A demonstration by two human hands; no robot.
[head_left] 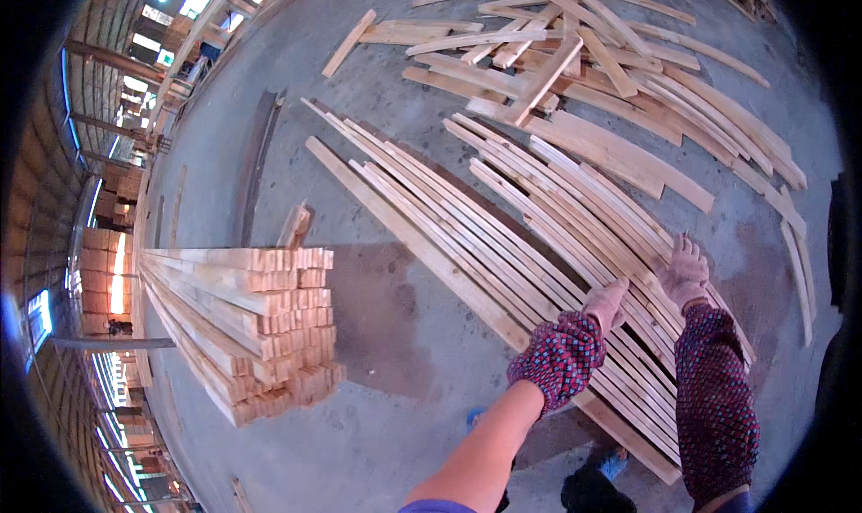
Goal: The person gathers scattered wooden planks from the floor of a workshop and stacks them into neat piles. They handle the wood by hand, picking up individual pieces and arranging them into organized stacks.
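On grey floor [377,441], wooden strips [561,209], left hand [607,305] and right hand [686,272] atop

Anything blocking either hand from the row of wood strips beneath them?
Nothing visible: the left hand and right hand are both right at the strips. The loose pile lies farther out, beyond that row.
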